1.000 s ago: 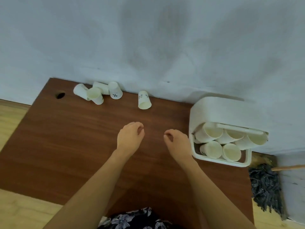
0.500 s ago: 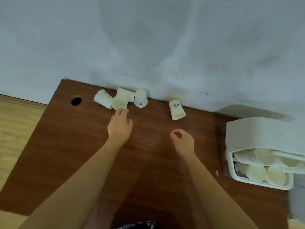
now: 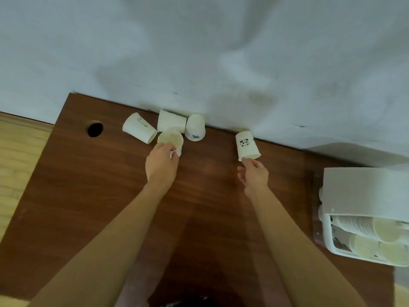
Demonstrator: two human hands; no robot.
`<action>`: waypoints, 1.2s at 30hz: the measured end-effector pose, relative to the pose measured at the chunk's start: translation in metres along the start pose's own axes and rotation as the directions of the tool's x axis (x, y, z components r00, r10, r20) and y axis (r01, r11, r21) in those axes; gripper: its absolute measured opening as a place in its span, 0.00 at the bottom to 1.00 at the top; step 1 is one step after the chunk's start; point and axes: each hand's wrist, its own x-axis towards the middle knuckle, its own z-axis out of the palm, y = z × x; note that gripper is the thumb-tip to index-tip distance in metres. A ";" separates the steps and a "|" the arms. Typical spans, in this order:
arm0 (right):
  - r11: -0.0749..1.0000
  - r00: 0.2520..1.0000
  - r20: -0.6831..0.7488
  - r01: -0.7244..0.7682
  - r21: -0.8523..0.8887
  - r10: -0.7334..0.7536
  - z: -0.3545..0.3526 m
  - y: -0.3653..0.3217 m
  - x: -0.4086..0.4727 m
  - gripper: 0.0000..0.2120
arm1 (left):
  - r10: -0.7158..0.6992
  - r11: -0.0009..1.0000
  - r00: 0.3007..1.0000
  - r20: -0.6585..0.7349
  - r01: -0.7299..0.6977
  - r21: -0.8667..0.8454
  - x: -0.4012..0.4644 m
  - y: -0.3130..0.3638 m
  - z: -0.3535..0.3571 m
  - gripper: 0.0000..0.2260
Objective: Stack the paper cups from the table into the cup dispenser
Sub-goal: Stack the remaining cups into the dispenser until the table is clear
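Observation:
Several white paper cups lie on their sides at the far edge of the brown table, against the wall. My left hand grips the front cup, whose mouth faces me. Around it lie a cup with a drawing, a plain cup and a "%" cup. A panda cup lies apart to the right. My right hand reaches to its rim, fingertips touching or just short of it. The white cup dispenser stands at the right edge with several cup stacks inside.
A round cable hole pierces the table's far left corner. The pale wall runs right behind the cups. Wooden floor shows to the left of the table.
Both hands have moved forward toward the wall. The left one has closed its fingers on the front cup. The right one has come up to the panda cup's rim. The view shifted left.

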 end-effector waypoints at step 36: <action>0.371 0.554 0.187 0.735 -0.567 -0.812 -0.327 0.048 -0.089 0.05 | 0.414 0.905 0.910 -0.017 -0.413 -0.096 -0.291 0.194 0.058 0.06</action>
